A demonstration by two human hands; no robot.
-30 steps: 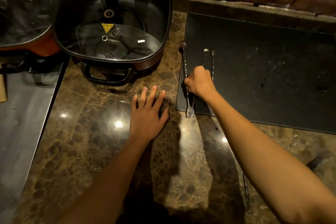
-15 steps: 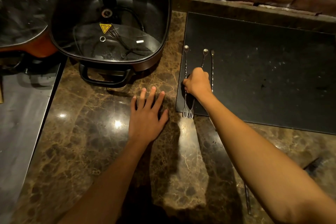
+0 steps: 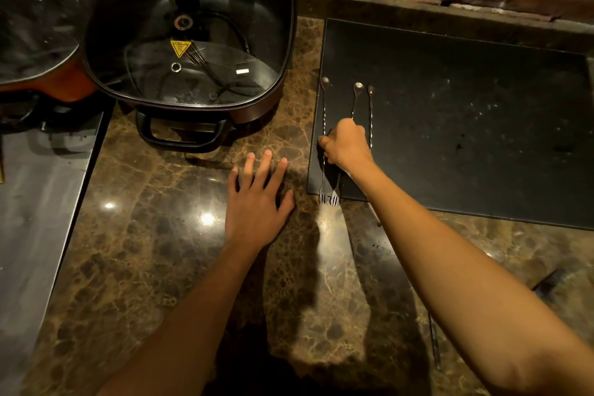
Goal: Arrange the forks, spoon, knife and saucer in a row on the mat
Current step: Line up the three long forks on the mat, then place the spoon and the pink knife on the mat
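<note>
Three long, thin forks lie at the left end of the black mat (image 3: pixel 450 125), handles pointing away toward the brick wall, tines toward the person. The left fork (image 3: pixel 323 125) and middle fork (image 3: pixel 355 100) overhang the mat's near edge and converge at the tines; the right fork (image 3: pixel 370 116) runs parallel. The right hand (image 3: pixel 345 146) is curled, fingers on the left fork. The left hand (image 3: pixel 257 202) rests flat, fingers spread, on the marble bench (image 3: pixel 144 251).

Mat (image 3: pixel 450 112) lies on countertop (image 3: pixel 160 251), right of lidded electric pot (image 3: pixel 189 38). Three forks (image 3: pixel 323 112) lie side by side along mat's left edge, tines overhanging its near edge.
</note>
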